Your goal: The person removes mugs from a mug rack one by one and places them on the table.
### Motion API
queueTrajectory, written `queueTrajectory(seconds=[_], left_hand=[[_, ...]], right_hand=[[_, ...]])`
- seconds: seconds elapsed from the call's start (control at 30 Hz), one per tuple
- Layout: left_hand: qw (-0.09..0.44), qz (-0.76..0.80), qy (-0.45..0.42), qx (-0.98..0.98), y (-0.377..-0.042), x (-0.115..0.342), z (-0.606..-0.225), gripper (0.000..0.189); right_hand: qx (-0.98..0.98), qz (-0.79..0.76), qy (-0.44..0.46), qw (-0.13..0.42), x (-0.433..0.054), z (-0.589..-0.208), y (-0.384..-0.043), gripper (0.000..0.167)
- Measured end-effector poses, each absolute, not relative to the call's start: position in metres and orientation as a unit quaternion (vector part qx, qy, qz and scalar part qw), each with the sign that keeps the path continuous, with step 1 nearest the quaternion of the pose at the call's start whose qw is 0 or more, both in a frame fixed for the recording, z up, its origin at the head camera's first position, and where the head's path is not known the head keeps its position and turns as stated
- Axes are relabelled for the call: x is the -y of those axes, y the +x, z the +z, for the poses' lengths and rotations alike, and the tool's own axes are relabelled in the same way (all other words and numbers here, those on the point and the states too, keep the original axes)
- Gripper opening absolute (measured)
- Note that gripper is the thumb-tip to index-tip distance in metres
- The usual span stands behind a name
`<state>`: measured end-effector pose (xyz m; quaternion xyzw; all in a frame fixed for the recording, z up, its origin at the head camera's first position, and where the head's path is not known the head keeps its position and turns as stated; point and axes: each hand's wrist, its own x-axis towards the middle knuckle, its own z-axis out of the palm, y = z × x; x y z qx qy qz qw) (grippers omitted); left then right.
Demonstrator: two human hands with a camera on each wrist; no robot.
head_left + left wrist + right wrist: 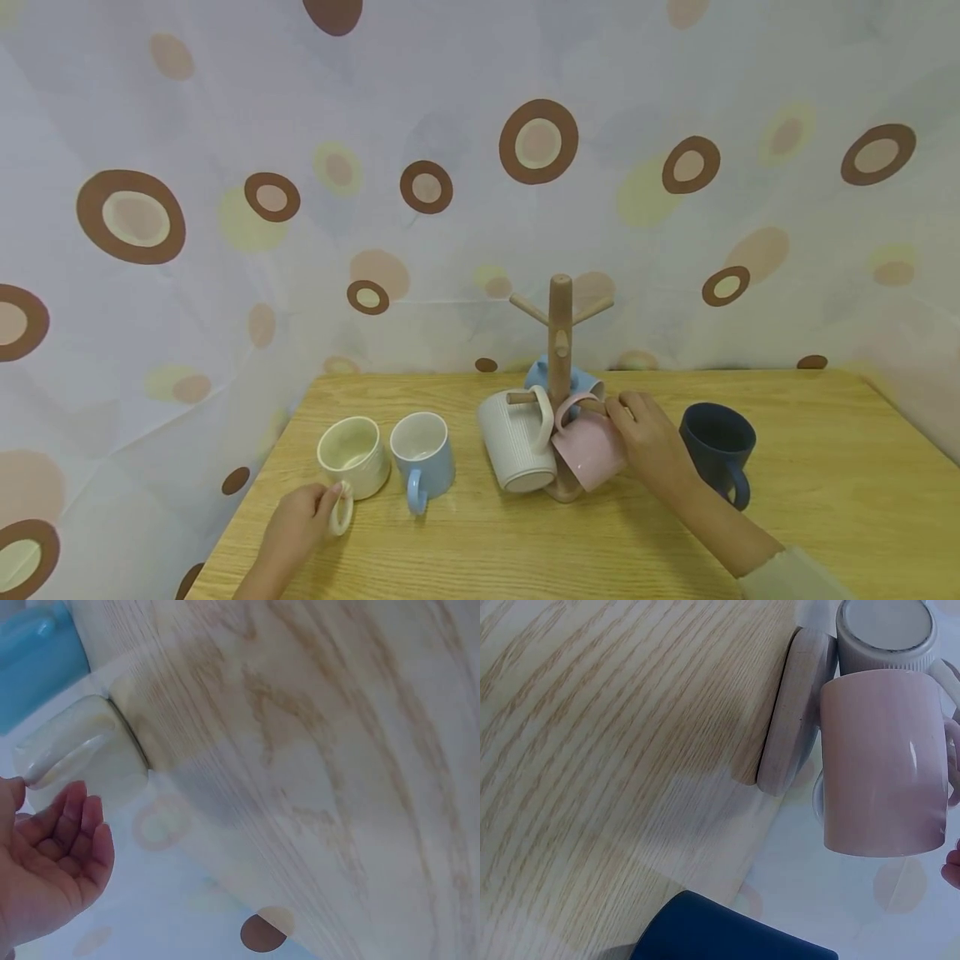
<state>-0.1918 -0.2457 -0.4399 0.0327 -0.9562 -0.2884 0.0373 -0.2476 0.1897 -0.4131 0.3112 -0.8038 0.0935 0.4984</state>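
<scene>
A cream mug (354, 458) stands at the left of the wooden table, and my left hand (298, 517) pinches its handle. Up close in the left wrist view, the thumb (10, 796) meets the handle and the other fingers are bent. My right hand (651, 442) grips the outer end of a lower peg on a wooden mug rack (560, 333); only its fingertips (952, 868) show in the right wrist view. From that peg a pink mug (592, 450) hangs tilted by its handle. A ribbed white mug (517, 442) hangs beside it.
A light blue mug (425, 458) stands right of the cream one. Another blue mug (592, 384) hangs behind the rack's post. Right of my right hand stands a dark blue mug (716, 442). A patterned cloth (465, 250) covers the wall behind the table (840, 467).
</scene>
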Motion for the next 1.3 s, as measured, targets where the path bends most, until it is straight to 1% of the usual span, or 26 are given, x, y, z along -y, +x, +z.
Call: queueTrajectory(seconds=[0.13,0.3,0.4,0.57,0.63,0.7,0.87,1.0,1.07,1.3], left_hand=[[0.064,-0.259,0.024,0.963,-0.19,0.245,-0.436,0.031],[0.127,-0.226,0.022,0.966,-0.187,0.242,-0.431,0.024],[0.187,-0.203,0.005,0.961,-0.186,0.237,-0.428,0.021],[0.319,-0.156,-0.056,0.933,-0.188,0.222,-0.422,0.011],[0.355,-0.143,-0.078,0.921,-0.19,0.214,-0.419,0.009],[0.377,-0.135,-0.095,0.912,-0.193,0.206,-0.417,0.008],[0.381,-0.145,-0.127,0.904,-0.201,0.185,-0.414,0.009],[0.385,-0.158,-0.153,0.896,-0.208,0.167,-0.412,0.01],[0.383,-0.161,-0.164,0.895,-0.211,0.159,-0.41,0.01],[0.364,-0.175,-0.178,0.897,-0.215,0.14,-0.406,0.011]], right_hand=[[0.804,0.095,0.311,0.498,-0.19,-0.412,-0.248,0.045],[0.805,0.093,0.309,0.499,-0.19,-0.411,-0.248,0.045],[0.806,0.096,0.308,0.496,-0.191,-0.411,-0.248,0.046],[0.808,0.1,0.307,0.492,-0.192,-0.413,-0.249,0.047],[0.808,0.1,0.307,0.493,-0.192,-0.414,-0.249,0.047],[0.808,0.099,0.306,0.493,-0.191,-0.414,-0.249,0.046],[0.807,0.098,0.306,0.495,-0.191,-0.416,-0.248,0.045],[0.808,0.1,0.307,0.493,-0.191,-0.417,-0.247,0.034],[0.809,0.1,0.306,0.492,-0.191,-0.417,-0.247,0.032],[0.809,0.102,0.302,0.493,-0.19,-0.415,-0.246,0.048]])
